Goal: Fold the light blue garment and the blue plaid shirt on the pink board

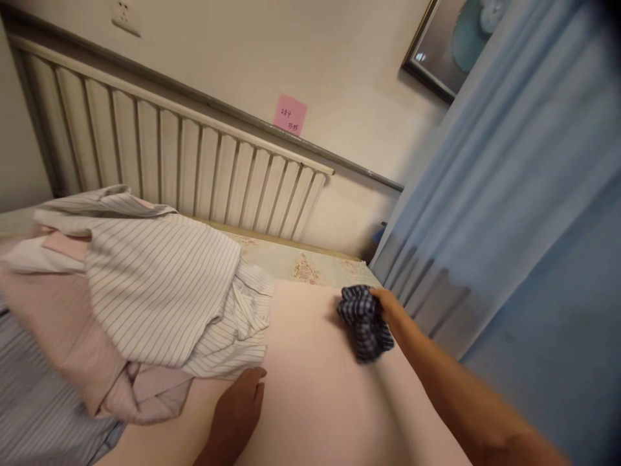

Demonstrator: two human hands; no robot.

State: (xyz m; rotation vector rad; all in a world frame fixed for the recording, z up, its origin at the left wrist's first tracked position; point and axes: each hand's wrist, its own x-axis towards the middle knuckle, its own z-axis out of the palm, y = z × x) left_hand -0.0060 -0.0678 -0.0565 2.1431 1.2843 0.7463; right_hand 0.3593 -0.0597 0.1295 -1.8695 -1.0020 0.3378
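Pale pink bedding (310,401) spreads beneath a dark checked cloth (361,317), gripped at its edge by my right hand (382,301), arm outstretched. My left hand (237,404) lies loosely open beside a striped garment (160,272); beyond are a radiator (196,155) and, right, a blue curtain (509,181).
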